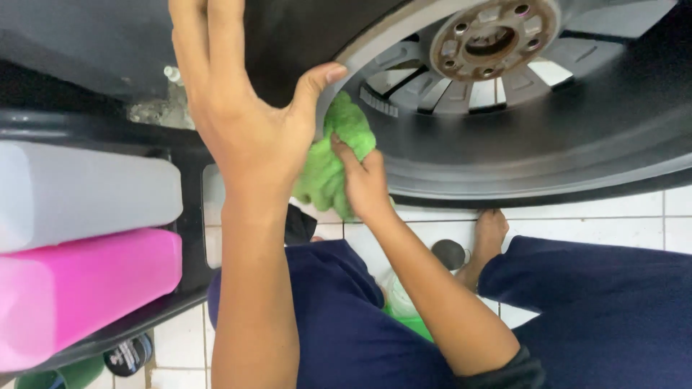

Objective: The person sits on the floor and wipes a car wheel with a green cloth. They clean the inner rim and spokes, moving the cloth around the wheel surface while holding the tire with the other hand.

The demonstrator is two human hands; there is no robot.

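Your left hand (pixel 238 108) lies spread flat against the black tyre (pixel 288 36), fingers wide and pointing up, thumb hooked out along the silver rim of the wheel (pixel 461 79). It grips nothing; held like that it seems to brace you and steady the wheel while the other hand works. Your right hand (pixel 364 184) is closed around a bunched green cloth (pixel 335 155), pressing it onto the lower left edge of the rim, just under your left thumb. The cloth is crumpled into a pad, likely so it fills the curve where rim meets tyre.

The wheel stands upright on the white tiled floor (pixel 577 216), its rusty hub (pixel 490 36) near the top of the view. You crouch close, knees in dark blue trousers either side and one bare foot (pixel 486 241) set near the tyre's bottom edge, which keeps both arms in reach.

On a black rack (pixel 191 216) at the left edge lie two large jugs on their sides: a pale grey one (pixel 86 191) above, a bright pink one (pixel 79 292) below, both plain on the faces that show. Under the rack's lower corner a small dark round tub (pixel 130 353) bears a label, too small to make out. A green bottle (pixel 407 310) stands between your knees.
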